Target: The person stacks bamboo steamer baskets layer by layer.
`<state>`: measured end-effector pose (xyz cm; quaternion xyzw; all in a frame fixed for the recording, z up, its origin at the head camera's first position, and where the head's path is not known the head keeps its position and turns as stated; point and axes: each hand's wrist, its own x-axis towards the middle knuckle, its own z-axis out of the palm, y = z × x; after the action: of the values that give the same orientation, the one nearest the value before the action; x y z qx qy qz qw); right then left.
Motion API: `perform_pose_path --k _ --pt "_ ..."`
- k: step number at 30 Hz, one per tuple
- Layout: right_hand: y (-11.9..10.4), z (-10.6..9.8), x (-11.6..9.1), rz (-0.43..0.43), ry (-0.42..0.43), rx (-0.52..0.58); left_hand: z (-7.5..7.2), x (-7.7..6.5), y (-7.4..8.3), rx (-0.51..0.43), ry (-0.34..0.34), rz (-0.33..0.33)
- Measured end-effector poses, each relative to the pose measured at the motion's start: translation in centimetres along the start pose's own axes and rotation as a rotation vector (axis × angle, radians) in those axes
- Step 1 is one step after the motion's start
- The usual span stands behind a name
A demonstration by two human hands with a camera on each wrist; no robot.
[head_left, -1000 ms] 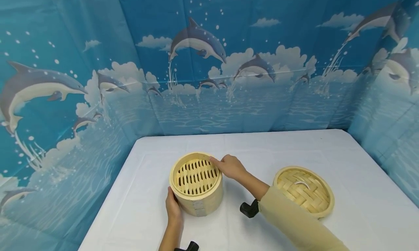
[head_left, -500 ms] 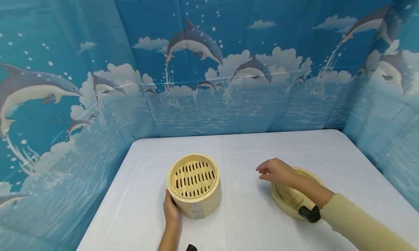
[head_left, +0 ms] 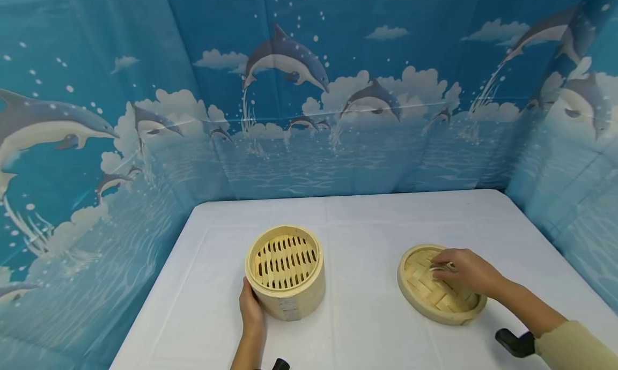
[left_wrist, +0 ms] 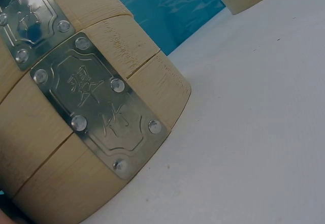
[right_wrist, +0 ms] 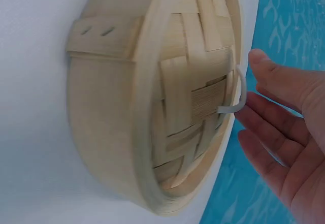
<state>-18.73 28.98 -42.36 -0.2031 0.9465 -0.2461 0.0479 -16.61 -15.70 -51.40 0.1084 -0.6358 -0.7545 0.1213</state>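
A round bamboo steamer [head_left: 299, 300] of stacked tiers stands left of centre in the head view, its slatted top tier uncovered. My left hand [head_left: 252, 312] rests against its left side, most of its fingers hidden behind the wall. Engraved metal plates [left_wrist: 99, 107] are riveted to the tiers in the left wrist view. On the right lies the woven steamer lid [head_left: 420, 276] with its handle up. Over it is my right hand [head_left: 470, 273], thumb and fingers apart on either side of the small pale handle [right_wrist: 242, 89], fingertips right at it.
A white cloth covers the table [head_left: 357, 252], with bare cloth between steamer and lid. Blue dolphin-print curtains [head_left: 289, 161] hang behind and at both sides. Black camera mounts [head_left: 515, 343] sit on the wrists.
My right hand has left the steamer's rim and moved right, across to the lid's handle. My left hand stays at the steamer's side.
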Motion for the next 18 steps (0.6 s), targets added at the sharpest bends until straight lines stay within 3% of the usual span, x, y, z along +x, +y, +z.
perform_pose_path --k 7,18 --pt "1.6 1.2 -0.1 -0.020 0.054 0.002 -0.1 0.0 -0.1 0.013 -0.003 0.005" --pt "2.3 3.5 -0.5 -0.136 0.387 -0.096 -0.1 0.2 -0.3 0.015 -0.006 -0.003"
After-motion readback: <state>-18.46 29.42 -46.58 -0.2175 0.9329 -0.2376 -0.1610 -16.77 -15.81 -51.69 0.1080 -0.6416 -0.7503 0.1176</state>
